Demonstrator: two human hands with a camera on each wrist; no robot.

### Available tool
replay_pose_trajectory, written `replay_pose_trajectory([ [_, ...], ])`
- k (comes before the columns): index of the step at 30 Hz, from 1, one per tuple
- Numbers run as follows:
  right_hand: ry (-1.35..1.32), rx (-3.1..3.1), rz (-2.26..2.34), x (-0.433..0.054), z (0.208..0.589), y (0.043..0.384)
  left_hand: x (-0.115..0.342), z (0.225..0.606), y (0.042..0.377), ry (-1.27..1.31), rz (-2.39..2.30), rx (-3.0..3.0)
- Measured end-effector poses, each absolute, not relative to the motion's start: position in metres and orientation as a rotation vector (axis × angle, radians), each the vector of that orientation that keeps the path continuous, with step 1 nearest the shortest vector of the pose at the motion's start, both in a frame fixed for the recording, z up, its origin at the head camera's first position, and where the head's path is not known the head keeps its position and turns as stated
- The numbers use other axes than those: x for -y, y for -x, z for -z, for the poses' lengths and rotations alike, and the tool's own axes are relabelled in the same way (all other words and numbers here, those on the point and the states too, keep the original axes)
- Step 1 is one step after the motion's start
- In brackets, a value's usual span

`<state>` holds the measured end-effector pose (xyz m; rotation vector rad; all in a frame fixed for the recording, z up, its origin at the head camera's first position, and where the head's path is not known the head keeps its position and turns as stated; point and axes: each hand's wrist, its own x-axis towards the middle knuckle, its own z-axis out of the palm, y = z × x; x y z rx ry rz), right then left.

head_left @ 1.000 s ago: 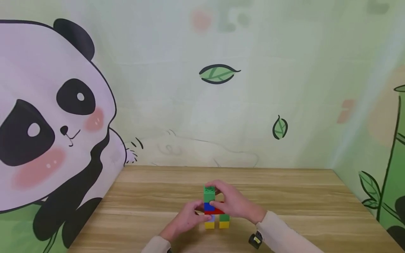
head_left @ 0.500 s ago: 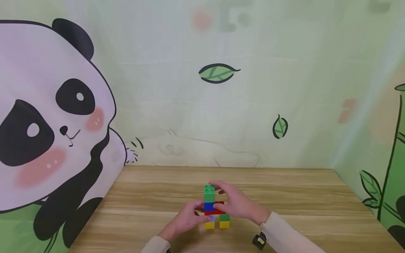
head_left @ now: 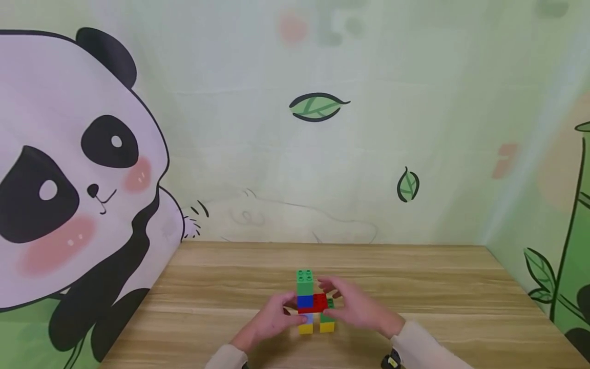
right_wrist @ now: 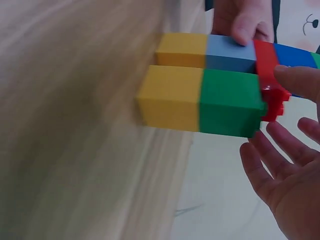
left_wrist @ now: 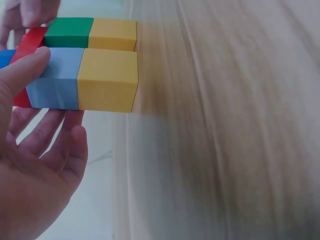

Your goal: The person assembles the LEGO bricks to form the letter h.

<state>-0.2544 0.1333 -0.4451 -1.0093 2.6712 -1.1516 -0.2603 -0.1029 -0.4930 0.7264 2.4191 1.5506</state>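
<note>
A small brick structure stands upright on the table in the head view. Two yellow bricks, left (head_left: 306,328) and right (head_left: 327,327), form its feet. A light blue brick (left_wrist: 62,75) sits on the left one and a green brick (right_wrist: 230,102) on the right one. Across both lies a red brick (head_left: 319,303); its left end carries a blue brick (head_left: 304,301) topped by another green brick (head_left: 304,283). My left hand (head_left: 274,316) grips the structure at the light blue brick, thumb in front. Beside its right side, my right hand (head_left: 361,306) has loosely spread fingers, its thumb tip near the red brick.
The wood-grain table (head_left: 221,266) extends around the structure. Behind it hangs a pale green backdrop (head_left: 230,154) with a large printed panda (head_left: 60,169) at the left and printed leaves. A black device (head_left: 391,360) is at my right wrist.
My right hand has let go of the upper bricks and moved right and slightly down, uncovering the red brick and right green brick. The left hand and the structure have stayed put.
</note>
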Motion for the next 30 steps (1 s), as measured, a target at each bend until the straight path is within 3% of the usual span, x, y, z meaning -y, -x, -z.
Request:
replay_pose_trajectory([
  [9, 1.029, -2.623, 1.234, -0.148, 0.469, 0.252, 0.094, 0.492, 0.256, -0.771, -1.583, -2.411],
  [19, 0.954, -2.592, 1.275, -0.153, 0.478, 0.259, 0.080, 0.490, 0.257, -0.533, -1.567, -2.480],
  [30, 0.839, -2.578, 1.209, -0.156, 0.483, 0.270, 0.072, 0.495, 0.263, -0.473, -1.518, -2.480],
])
